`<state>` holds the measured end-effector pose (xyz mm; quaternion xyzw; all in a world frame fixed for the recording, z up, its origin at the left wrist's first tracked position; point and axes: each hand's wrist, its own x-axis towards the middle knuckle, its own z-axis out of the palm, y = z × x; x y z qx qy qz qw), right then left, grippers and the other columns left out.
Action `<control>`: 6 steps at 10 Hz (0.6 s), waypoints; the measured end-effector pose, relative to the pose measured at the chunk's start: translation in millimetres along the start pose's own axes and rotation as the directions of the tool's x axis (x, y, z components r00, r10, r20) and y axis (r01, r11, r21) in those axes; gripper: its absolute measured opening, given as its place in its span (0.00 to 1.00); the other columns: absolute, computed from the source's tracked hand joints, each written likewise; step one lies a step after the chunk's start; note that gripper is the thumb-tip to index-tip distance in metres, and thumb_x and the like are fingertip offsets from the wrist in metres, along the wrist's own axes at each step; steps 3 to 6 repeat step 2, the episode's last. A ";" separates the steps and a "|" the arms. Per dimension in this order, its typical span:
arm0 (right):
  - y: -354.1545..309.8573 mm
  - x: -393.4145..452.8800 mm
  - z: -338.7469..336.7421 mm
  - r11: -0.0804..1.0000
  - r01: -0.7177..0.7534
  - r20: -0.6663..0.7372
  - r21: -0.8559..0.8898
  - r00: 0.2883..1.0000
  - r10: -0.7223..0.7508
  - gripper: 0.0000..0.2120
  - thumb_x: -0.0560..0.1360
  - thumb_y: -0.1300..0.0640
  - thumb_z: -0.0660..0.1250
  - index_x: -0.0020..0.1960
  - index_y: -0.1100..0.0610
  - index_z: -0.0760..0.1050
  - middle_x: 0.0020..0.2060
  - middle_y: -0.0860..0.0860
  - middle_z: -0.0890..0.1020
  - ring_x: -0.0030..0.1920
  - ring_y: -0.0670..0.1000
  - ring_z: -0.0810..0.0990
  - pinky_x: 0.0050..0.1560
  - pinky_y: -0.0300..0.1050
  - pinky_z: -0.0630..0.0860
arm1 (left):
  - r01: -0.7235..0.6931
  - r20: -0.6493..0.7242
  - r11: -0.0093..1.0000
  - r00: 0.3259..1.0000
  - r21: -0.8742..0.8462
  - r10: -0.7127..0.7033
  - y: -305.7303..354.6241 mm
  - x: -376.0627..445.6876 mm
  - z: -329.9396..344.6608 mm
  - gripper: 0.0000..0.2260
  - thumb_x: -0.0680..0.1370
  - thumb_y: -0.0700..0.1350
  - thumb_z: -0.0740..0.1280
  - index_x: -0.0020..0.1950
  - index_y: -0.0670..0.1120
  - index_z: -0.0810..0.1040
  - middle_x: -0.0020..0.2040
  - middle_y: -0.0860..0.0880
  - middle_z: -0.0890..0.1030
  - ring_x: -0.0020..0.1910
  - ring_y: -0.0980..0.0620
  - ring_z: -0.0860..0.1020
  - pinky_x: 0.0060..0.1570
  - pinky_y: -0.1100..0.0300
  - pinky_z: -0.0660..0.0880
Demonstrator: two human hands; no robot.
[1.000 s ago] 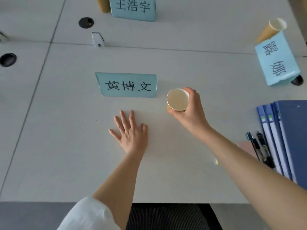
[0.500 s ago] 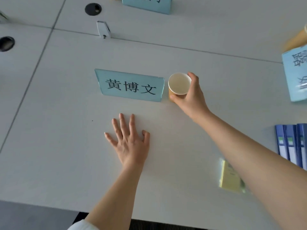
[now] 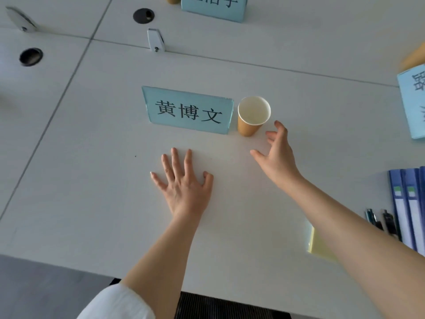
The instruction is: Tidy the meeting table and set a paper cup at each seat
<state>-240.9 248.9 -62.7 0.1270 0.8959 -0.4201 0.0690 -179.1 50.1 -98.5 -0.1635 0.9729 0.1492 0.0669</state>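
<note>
A tan paper cup [image 3: 250, 122] with a white inside stands upright on the white meeting table [image 3: 92, 192], just right of a light blue name card [image 3: 187, 111]. My right hand [image 3: 277, 155] hovers a little right of and below the cup, fingers spread and loosely curved, holding nothing and apart from the cup. My left hand [image 3: 184, 183] rests flat on the table in front of the name card, fingers spread.
Blue folders [image 3: 408, 208] and several pens [image 3: 379, 221] lie at the right edge, with a yellow notepad [image 3: 316, 247] partly hidden under my right forearm. Another name card [image 3: 212, 6] stands at the far side, one more [image 3: 414, 97] at far right beside a blurred tan cup [image 3: 416, 57]. Cable holes [image 3: 31, 56] and white flaps [image 3: 156, 40] mark the table.
My right hand set the cup down beside the name card, let go of it and drew back toward me. The left hand stayed flat on the table.
</note>
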 end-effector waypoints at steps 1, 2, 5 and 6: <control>9.5 -33.5 -4.5 0.998 -0.001 0.001 -0.057 1.000 0.001 0.34 0.74 0.58 0.69 0.74 0.60 0.56 0.69 0.57 0.70 0.70 0.55 0.70 0.67 0.48 0.66 | -0.019 0.032 1.000 0.999 -0.009 0.019 -4.5 -2.2 -7.4 0.33 0.76 0.61 0.56 0.79 0.56 0.52 0.81 0.51 0.46 0.79 0.49 0.40 0.73 0.38 0.36; 12.4 -71.2 -6.3 0.996 -0.026 -0.005 -0.090 1.000 0.026 0.28 0.75 0.59 0.68 0.72 0.62 0.61 0.66 0.59 0.73 0.67 0.57 0.72 0.66 0.48 0.65 | -0.094 0.156 0.995 0.983 -0.022 0.096 -13.1 -2.1 -21.8 0.32 0.78 0.58 0.59 0.80 0.56 0.51 0.81 0.52 0.44 0.79 0.49 0.38 0.74 0.40 0.36; 12.4 -71.2 -6.3 0.996 -0.026 -0.005 -0.090 1.000 0.026 0.28 0.75 0.59 0.68 0.72 0.62 0.61 0.66 0.59 0.73 0.67 0.57 0.72 0.66 0.48 0.65 | -0.094 0.156 0.995 0.983 -0.022 0.096 -13.1 -2.1 -21.8 0.32 0.78 0.58 0.59 0.80 0.56 0.51 0.81 0.52 0.44 0.79 0.49 0.38 0.74 0.40 0.36; 12.4 -71.2 -6.3 0.996 -0.026 -0.005 -0.090 1.000 0.026 0.28 0.75 0.59 0.68 0.72 0.62 0.61 0.66 0.59 0.73 0.67 0.57 0.72 0.66 0.48 0.65 | -0.094 0.156 0.995 0.983 -0.022 0.096 -13.1 -2.1 -21.8 0.32 0.78 0.58 0.59 0.80 0.56 0.51 0.81 0.52 0.44 0.79 0.49 0.38 0.74 0.40 0.36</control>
